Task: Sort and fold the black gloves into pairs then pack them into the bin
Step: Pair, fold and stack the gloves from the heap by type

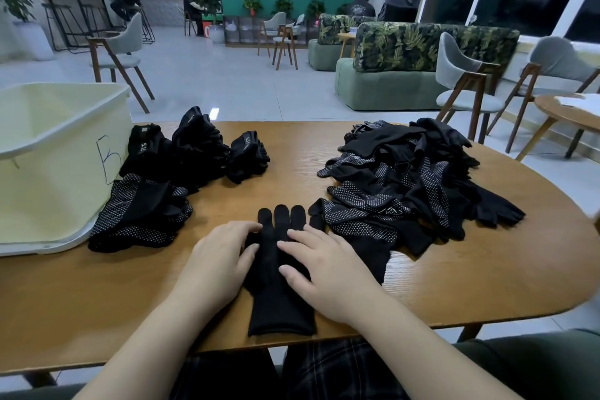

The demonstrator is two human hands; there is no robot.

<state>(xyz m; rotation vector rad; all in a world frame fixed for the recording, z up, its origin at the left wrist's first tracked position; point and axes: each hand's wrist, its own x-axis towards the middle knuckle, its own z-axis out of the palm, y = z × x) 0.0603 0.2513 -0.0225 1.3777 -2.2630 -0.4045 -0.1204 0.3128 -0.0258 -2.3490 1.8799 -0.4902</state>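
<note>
We see a matt black knit glove (281, 289) on a wood-grain table (454, 282) with a slight sheen. The pile (412, 185) is cloth with pale dots. The bin (58, 172) is smooth cream plastic.

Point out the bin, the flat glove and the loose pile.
bin (65, 172), head view, front wall.
flat glove (279, 302), head view, cuff end.
loose pile (412, 178), head view, middle.

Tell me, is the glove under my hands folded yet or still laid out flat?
Flat, not folded: the glove lies full length on the table, fingertips away, cuff at the near edge.
</note>
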